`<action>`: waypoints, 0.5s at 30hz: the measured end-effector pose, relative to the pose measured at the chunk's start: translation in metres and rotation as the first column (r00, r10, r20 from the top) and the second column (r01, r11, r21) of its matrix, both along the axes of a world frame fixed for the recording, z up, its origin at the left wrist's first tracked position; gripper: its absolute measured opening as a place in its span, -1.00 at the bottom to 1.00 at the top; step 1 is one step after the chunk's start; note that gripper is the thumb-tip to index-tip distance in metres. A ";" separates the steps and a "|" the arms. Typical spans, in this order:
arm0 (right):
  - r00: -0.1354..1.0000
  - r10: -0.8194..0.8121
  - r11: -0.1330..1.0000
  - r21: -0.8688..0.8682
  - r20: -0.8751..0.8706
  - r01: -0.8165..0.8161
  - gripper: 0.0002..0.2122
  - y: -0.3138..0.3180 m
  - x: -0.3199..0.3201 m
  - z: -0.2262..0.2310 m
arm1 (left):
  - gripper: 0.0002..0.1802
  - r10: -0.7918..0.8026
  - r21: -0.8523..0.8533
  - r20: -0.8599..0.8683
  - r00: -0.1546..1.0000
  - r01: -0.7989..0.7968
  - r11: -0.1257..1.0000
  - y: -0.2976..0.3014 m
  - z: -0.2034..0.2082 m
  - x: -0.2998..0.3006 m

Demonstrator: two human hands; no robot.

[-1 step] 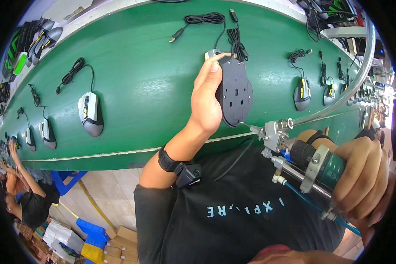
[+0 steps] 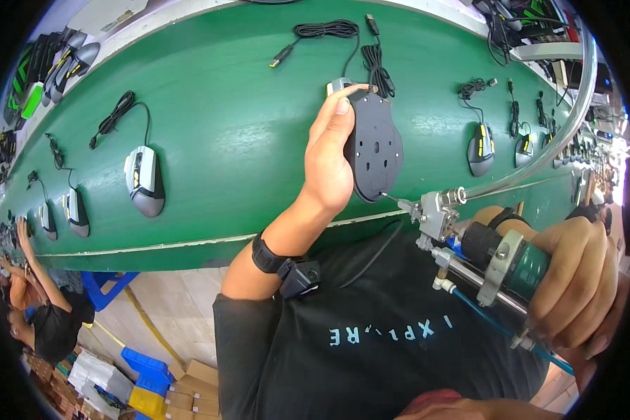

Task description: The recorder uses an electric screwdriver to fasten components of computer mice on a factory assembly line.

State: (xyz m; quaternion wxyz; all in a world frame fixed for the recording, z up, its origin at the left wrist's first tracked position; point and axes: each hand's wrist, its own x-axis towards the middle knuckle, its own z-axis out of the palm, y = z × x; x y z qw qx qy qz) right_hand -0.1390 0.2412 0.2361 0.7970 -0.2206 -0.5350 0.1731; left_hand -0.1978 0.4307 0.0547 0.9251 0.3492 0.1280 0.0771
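My left hand (image 2: pixel 329 157) holds a black computer mouse (image 2: pixel 376 147) upside down over the green conveyor belt (image 2: pixel 245 140), its flat underside facing me. Its coiled cable (image 2: pixel 378 70) lies on the belt just behind it. My right hand (image 2: pixel 574 280) grips a pneumatic screwdriver (image 2: pixel 483 255) with a green body and metal head. The thin bit of the tool touches the lower edge of the mouse's underside. A black strap (image 2: pixel 267 253) sits on my left wrist.
Several grey-and-black mice with cables lie spaced along the belt, such as one to the left (image 2: pixel 145 180) and one to the right (image 2: pixel 481 148). A clear hose (image 2: pixel 546 150) arcs up from the tool. Another person (image 2: pixel 42 315) sits at lower left near blue crates (image 2: pixel 143 374).
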 end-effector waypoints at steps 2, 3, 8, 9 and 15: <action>1.000 -0.011 0.999 -0.040 0.024 0.012 -0.88 0.012 -0.001 0.000 | -0.49 -0.017 -0.011 0.012 1.000 0.017 1.000 0.000 0.000 0.000; 0.999 -0.013 0.998 -0.055 0.030 0.014 -0.86 0.018 0.000 -0.001 | -0.49 -0.016 -0.009 0.010 1.000 0.016 1.000 0.001 0.000 -0.001; 0.998 -0.038 0.990 -0.131 0.057 0.045 -0.79 0.033 -0.005 -0.004 | -0.50 -0.002 -0.005 0.005 1.000 0.002 1.000 0.006 0.004 -0.004; 0.995 -0.067 0.984 -0.164 0.069 0.077 -0.76 0.033 -0.009 -0.004 | -0.50 -0.004 -0.007 0.008 1.000 0.004 1.000 0.006 0.005 -0.005; 0.973 -0.201 0.954 -0.204 0.114 0.221 -0.60 0.041 -0.019 -0.005 | -0.50 -0.054 0.016 0.004 0.999 0.054 0.998 0.006 0.013 -0.007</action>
